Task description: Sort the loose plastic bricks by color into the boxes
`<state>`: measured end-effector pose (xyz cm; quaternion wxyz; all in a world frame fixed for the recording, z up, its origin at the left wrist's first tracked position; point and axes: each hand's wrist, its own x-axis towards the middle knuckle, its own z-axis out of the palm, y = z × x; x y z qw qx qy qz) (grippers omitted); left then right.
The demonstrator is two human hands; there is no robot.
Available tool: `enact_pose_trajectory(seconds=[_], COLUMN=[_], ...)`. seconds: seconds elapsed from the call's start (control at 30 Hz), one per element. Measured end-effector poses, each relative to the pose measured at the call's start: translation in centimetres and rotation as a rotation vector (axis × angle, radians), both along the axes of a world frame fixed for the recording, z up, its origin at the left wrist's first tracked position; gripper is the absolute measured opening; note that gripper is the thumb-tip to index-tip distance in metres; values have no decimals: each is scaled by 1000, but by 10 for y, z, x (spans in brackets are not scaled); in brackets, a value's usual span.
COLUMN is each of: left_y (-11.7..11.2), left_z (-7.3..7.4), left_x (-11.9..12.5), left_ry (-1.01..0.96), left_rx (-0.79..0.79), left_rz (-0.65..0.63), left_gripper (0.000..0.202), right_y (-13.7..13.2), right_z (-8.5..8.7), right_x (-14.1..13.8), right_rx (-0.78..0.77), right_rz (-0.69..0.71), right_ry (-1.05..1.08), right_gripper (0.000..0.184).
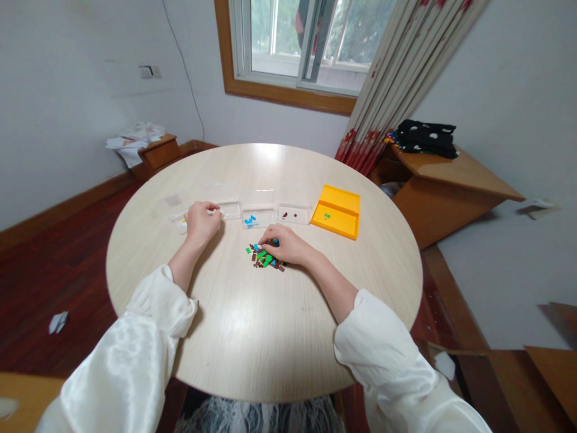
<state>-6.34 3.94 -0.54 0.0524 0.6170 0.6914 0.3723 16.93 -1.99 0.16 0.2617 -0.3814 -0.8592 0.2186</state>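
A small pile of mixed building bricks [265, 256], brown, green, blue and white, lies mid-table. My right hand [288, 243] rests over its far right side, thumb and fingers curled in among the bricks; what they grip is hidden. My left hand [202, 224] is closed in a pinch in front of a clear plastic box [232, 208], with a small white piece showing at the fingertips. To its right, another clear box [258, 225] holds several blue bricks [250, 221]. A third clear box [301, 215] contains brown bricks [285, 215]. Green bricks [327, 216] sit in an opened yellow box [351, 227].
Left of my left hand, another clear box [177, 224] with yellow and white bits is partly covered. All stand on a round pale wooden table [265, 337]. A wooden cabinet [455, 186] with folded dark cloth [426, 138] stands beyond its right edge, near a curtain [396, 78].
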Motion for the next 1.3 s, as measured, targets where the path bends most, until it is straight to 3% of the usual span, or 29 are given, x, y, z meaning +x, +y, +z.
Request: enact_pose_trajectory(seconds=[0.37,0.57,0.73,0.87,1.07,1.3], left_y=[1,-2,-21,-37,-41,-38], left_z=[-3,2,20,27,21,12], left_x=[1,4,19,33,42,47], left_ry=[-5,-61,-57,-27,-51,-42], left_rx=[23,133,283,223,115,130], left_rz=[-14,-52,-273,-492,-747,-854], left_gripper=[21,17,12,13,15,15], right_y=[-5,-3,-2,2,5,4], right_z=[6,4,1,-2,-3,-2], right_x=[-6,-7,-7,-5,-4,-6], right_rx=[-38,-98,-66,-3,64,51], right_rz=[-46,-87,-102,-188,-290,-300], right_ry=[-20,10,23,87,181,245], right_gripper=[11,10,11,8,8,8])
